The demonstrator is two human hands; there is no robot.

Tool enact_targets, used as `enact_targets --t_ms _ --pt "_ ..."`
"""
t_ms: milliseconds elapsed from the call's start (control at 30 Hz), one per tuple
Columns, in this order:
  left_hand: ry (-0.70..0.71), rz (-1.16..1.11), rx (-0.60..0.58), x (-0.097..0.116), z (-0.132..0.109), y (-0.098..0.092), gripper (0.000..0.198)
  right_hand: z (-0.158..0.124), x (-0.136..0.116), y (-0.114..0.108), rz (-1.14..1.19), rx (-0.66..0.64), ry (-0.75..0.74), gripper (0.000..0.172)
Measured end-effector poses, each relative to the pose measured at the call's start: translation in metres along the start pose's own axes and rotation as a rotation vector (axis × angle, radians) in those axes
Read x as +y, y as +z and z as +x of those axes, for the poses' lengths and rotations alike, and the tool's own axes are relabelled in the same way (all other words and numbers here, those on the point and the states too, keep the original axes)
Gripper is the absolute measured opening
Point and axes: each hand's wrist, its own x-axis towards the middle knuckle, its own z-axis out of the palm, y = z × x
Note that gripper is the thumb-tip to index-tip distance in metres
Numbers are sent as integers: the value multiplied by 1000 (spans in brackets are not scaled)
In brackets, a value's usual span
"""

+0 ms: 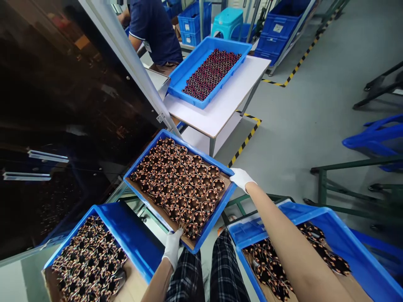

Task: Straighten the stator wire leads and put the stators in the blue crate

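A blue tray [209, 224] lined with cardboard is held up in front of me, filled with several rows of ring-shaped copper-wound coils [184, 180]. My left hand [173, 248], in a white glove, grips the tray's near edge at the bottom. At the tray's right corner, my right hand [241, 178], gloved too, has its fingers closed over the rim. Both forearms reach in from below, and the tray is slightly turned in the view.
Blue bins with more coils stand at lower left [135, 239] and lower right [349, 239]. A white table [217, 119] bears another blue tray [176, 82] of small dark red parts. A person [154, 31] sits behind it. A dark panelled machine [63, 105] borders the left.
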Motion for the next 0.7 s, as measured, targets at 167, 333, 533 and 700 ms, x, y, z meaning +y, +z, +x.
enact_targets --t_ms 167,333,533,700 --pt "33 -25 -52 -7 -3 -4 14 -9 4 0 42 5 26 46" --pt "-7 -13 -144 2 -3 -11 21 -12 -1 7 102 52 41 47" --pt "-42 171 -222 35 -2 -27 40 -45 8 11 210 184 97 51" --pt "-71 192 -175 49 2 -33 40 -126 69 15 537 368 157 57"
